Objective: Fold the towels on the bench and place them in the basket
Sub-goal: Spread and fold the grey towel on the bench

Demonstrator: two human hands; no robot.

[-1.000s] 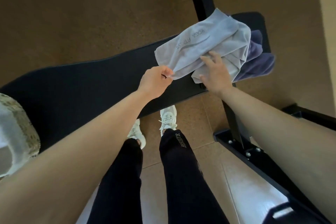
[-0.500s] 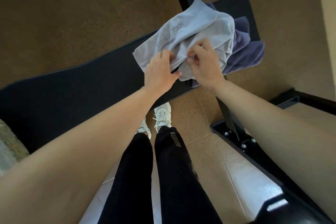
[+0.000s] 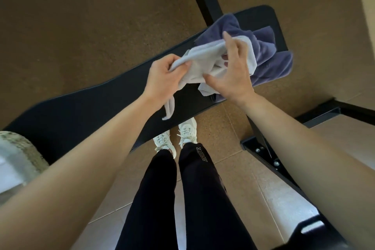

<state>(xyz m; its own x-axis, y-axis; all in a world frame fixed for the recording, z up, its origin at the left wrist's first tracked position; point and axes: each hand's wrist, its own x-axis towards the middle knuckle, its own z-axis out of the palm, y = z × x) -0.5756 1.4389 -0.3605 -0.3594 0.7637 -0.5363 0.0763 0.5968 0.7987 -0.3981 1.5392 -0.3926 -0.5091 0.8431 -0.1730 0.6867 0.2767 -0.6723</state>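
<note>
Half a second earlier the light grey towel (image 3: 205, 61) lay spread flat over the pile; by this moment you had bunched it and lifted it off the black bench (image 3: 85, 111), uncovering more of the purple towel (image 3: 269, 55) beneath. Your left hand (image 3: 164, 81) was closed around the near-left end of the grey towel, fingers curled over the cloth, with a loose strip hanging down below the wrist toward the bench's near edge. Your right hand (image 3: 233, 69) was half open, thumb hooked under the cloth and fingers draped over its top, pinching the towel's far-right part. Between your 2 hands the towel sagged in crumpled folds, held just above the bench.

You left the purple towel rumpled on the far-right end of the bench, partly hidden behind your right hand and spilling over the bench's right edge. At the near-left corner of the view sat the basket (image 3: 30, 154), blurred, with something pale inside, resting on the bench's left end.
</note>
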